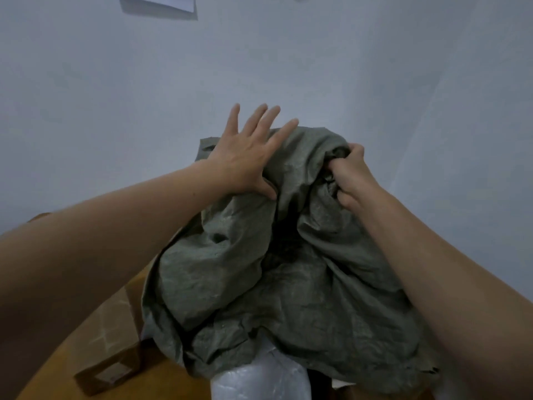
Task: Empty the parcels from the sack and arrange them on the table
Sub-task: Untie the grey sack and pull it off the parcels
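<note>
Evidently the emptying is under way but not finished. The grey-green woven sack [288, 284] is held up over the table [167, 379] with its closed end raised and its mouth hanging down toward the camera. The left hand [248, 157] lies flat on the sack's upper left, fingers straight and spread and the thumb pressing into a fold, so its grip is apart and only steadies the cloth. The right hand [350, 174] has its grip clamped on a bunched wad of fabric at the top right and seems to carry the lift. At the bottom edge a white bubble-wrapped parcel [259, 379] shows at the sack's mouth, partly covered by the cloth; whether it lies fully free cannot be told. A taped cardboard box [115, 327] with a label lies on the table just left of the sack, likely a parcel already out. The sack bulges little, so few parcels probably remain inside, though its inside is hidden. Arranging the parcels appears not yet begun.
</note>
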